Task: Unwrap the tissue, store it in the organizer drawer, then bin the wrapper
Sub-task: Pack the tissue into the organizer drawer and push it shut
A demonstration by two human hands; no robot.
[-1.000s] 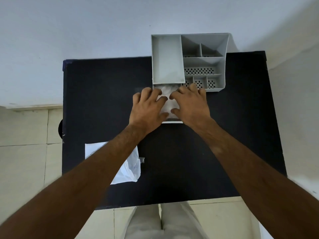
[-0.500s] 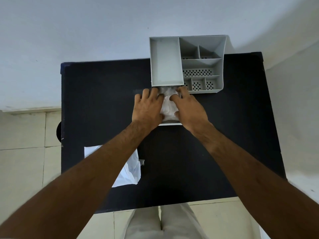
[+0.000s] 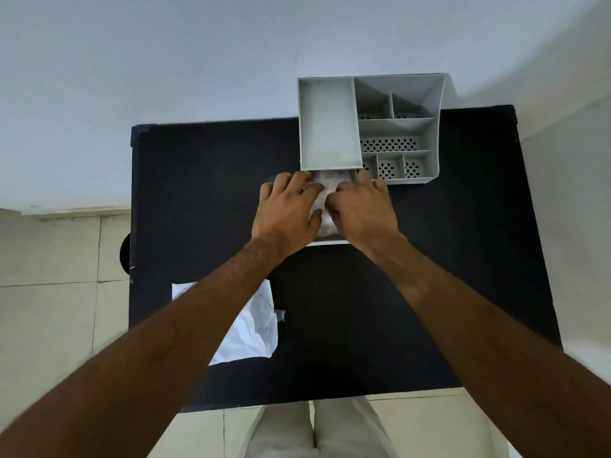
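White tissue lying in the pulled-out drawer at the front of the grey organizer, largely covered by both hands. Left hand and right hand rest palm-down on it, fingers slightly spread and pressing flat, pinching nothing. The empty wrapper lies well apart on the black bench, near its front left edge.
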